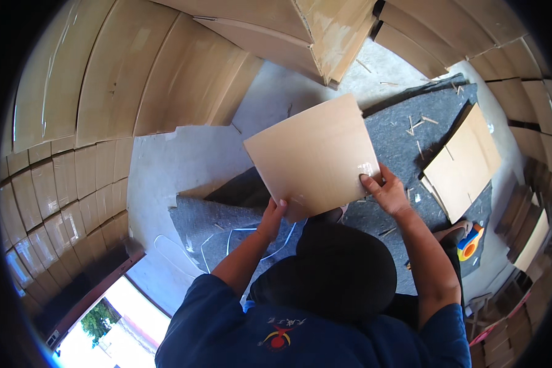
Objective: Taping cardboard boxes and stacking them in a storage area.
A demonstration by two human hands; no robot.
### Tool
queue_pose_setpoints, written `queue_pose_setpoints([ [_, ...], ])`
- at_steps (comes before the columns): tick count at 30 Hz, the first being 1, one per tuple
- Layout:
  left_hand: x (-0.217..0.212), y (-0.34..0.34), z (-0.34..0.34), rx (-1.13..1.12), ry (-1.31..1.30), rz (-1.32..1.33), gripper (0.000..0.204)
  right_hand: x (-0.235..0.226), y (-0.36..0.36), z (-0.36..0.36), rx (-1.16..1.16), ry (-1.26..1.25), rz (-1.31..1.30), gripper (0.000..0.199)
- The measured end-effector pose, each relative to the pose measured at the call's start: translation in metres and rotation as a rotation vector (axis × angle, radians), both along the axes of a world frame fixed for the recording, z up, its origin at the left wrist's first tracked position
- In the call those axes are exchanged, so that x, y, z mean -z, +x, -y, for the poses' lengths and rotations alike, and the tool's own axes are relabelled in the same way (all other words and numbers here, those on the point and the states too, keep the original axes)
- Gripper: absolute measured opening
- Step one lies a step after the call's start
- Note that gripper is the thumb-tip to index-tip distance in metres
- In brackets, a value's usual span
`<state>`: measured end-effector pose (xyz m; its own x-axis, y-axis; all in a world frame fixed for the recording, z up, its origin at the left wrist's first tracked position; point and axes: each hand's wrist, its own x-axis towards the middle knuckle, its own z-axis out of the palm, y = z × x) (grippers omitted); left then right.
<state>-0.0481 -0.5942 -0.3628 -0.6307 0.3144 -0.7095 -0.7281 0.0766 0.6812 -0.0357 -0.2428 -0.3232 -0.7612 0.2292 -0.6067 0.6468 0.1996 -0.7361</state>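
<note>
I hold a flat brown cardboard piece (pixel 316 156) tilted in front of me, above my knees. My left hand (pixel 272 219) grips its near left corner, thumb on top. At its right edge, my right hand (pixel 387 191) is closed with the thumb pressed on the upper face, beside a shiny whitish patch. Both hands' other fingers are partly hidden beneath it. Whether it is a single sheet or a folded box, I cannot tell. Another cardboard piece (pixel 466 161) lies to the right, on a grey felt mat (pixel 392 132).
A yellow, orange and blue tape dispenser (pixel 470 242) rests near my right foot. Pale strapping (pixel 230 239) loops across the mat at left. Small scraps (pixel 420 122) are scattered on the mat. Stacked cardboard boxes (pixel 61 190) rise at left, with more cartons (pixel 264 37) ahead and right.
</note>
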Motion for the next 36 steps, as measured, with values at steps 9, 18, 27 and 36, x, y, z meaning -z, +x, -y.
queue_pose_setpoints([
  [9, -0.055, -0.023, 0.003, -0.516, -0.092, 0.286, 0.078, -0.045, -0.113, 0.061, -0.332, 0.027, -0.094, 0.07],
  [18, 0.011, -0.108, -0.052, -0.824, -0.25, 0.169, 0.066, 0.023, -0.141, 0.069, 0.074, -0.246, -0.147, 0.079],
  [27, 0.029, -0.08, -0.024, -0.651, 0.011, 0.263, 0.065, 0.016, -0.031, 0.054, 0.167, -0.477, 0.081, 0.055],
  [36, 0.002, -0.077, -0.03, -0.485, -0.177, 0.215, 0.039, -0.017, 0.065, 0.046, 0.284, -0.555, 0.129, 0.051],
])
